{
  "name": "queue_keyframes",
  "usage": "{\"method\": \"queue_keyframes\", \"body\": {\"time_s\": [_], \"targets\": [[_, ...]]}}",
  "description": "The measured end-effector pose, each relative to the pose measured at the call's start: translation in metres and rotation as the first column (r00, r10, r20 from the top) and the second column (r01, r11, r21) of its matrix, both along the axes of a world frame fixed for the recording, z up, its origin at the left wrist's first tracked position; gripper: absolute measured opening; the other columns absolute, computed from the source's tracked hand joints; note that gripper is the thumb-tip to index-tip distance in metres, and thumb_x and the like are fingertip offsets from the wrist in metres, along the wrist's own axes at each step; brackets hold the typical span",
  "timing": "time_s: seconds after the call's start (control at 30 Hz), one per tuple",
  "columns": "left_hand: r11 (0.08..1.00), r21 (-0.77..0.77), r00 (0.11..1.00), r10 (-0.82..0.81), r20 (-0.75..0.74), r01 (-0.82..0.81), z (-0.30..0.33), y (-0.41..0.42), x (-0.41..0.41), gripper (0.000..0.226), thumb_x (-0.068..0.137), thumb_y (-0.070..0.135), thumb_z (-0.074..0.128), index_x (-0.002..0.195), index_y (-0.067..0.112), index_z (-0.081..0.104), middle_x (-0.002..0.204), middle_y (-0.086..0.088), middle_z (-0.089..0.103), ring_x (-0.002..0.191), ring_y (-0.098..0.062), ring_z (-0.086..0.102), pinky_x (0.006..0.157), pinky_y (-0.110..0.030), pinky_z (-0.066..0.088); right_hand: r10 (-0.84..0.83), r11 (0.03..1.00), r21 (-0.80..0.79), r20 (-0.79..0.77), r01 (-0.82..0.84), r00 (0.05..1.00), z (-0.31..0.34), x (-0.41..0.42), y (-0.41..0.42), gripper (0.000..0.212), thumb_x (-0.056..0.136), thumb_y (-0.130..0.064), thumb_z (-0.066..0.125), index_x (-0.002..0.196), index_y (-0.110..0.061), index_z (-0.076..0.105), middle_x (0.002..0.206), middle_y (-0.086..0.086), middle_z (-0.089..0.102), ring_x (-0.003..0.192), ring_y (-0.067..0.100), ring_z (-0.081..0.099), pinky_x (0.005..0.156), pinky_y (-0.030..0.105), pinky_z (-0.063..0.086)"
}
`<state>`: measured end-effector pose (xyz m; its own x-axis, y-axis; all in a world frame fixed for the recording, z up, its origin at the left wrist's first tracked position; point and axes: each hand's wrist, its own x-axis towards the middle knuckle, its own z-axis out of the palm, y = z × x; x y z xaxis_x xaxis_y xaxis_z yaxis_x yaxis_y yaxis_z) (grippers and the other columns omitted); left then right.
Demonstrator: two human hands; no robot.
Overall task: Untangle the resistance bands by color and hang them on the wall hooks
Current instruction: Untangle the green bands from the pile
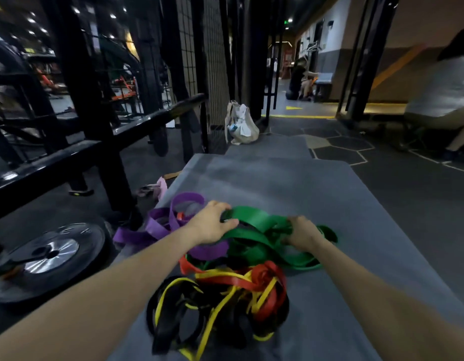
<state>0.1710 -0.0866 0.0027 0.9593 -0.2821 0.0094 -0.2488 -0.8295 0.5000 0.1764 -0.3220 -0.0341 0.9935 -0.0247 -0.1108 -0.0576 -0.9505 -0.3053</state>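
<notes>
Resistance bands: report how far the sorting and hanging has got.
Done: nothing hung; no wall hooks in view. The wide purple band lies mostly apart at the pile's left. In hand: left hand and right hand both grip the wide green band. Left: the red, thin yellow and black bands lie knotted on the grey mat.

One head-worn wide-angle view looked forward and down from the person's own eye line, close over the grey mat (316, 194) on the gym floor, both forearms reaching in from the bottom edge, the corridor stretching beyond.
</notes>
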Motion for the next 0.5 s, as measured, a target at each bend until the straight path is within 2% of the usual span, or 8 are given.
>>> {"method": "queue_keyframes", "body": {"time_s": [0.13,0.23,0.3,0.4,0.5], "targets": [[1.000,0.023,0.999,-0.019,-0.043,0.020,-0.021,-0.001,-0.003,0.063,0.090,0.039,0.056,0.143,0.015,0.032,0.142,-0.008,0.034,0.133,-0.024,0.036,0.112,-0.033,0.027,0.013,0.982,-0.188,0.156,0.017,0.988,-0.018,0.011,-0.004,0.053,0.088,-0.020,0.054,0.137,-0.014,0.035,0.145,0.004,0.034,0.137,0.027,0.025,0.114,0.045,0.019],[1.000,0.004,0.999,0.019,-0.044,-0.018,-0.029,0.006,-0.001,0.064,0.088,0.041,0.058,0.142,0.020,0.032,0.143,-0.008,0.033,0.134,-0.025,0.032,0.113,-0.035,0.026,0.038,0.959,-0.285,0.143,0.004,0.989,-0.032,0.020,-0.003,0.054,0.093,-0.022,0.048,0.141,-0.013,0.028,0.148,0.006,0.031,0.143,0.027,0.016,0.117,0.045,0.002],[0.999,-0.031,0.998,0.026,-0.059,-0.028,-0.031,0.010,0.001,0.064,0.086,0.040,0.061,0.141,0.021,0.034,0.141,-0.008,0.034,0.134,-0.024,0.032,0.113,-0.035,0.026,0.030,0.952,-0.307,0.098,0.002,0.995,-0.036,0.023,-0.005,0.045,0.095,-0.019,0.044,0.138,-0.012,0.032,0.142,0.008,0.042,0.138,0.027,0.028,0.117,0.046,0.007],[0.998,-0.055,0.999,0.019,-0.050,-0.022,-0.034,0.014,0.000,0.067,0.081,0.039,0.068,0.138,0.021,0.037,0.137,-0.007,0.036,0.131,-0.022,0.035,0.112,-0.036,0.029,0.085,0.904,-0.427,0.094,-0.037,0.992,-0.030,0.019,-0.006,0.031,0.093,-0.011,0.040,0.122,-0.012,0.051,0.127,0.009,0.057,0.124,0.027,0.045,0.106,0.040,0.028],[0.994,-0.078,0.995,0.075,-0.066,-0.081,-0.030,0.014,-0.002,0.092,0.058,0.049,0.076,0.137,0.019,0.039,0.132,-0.007,0.039,0.127,-0.024,0.040,0.109,-0.038,0.034,0.185,0.845,-0.525,0.120,-0.096,0.975,-0.018,0.012,-0.005,0.029,0.092,-0.008,0.042,0.118,-0.014,0.056,0.122,0.007,0.059,0.118,0.026,0.052,0.100,0.037,0.036]]}}
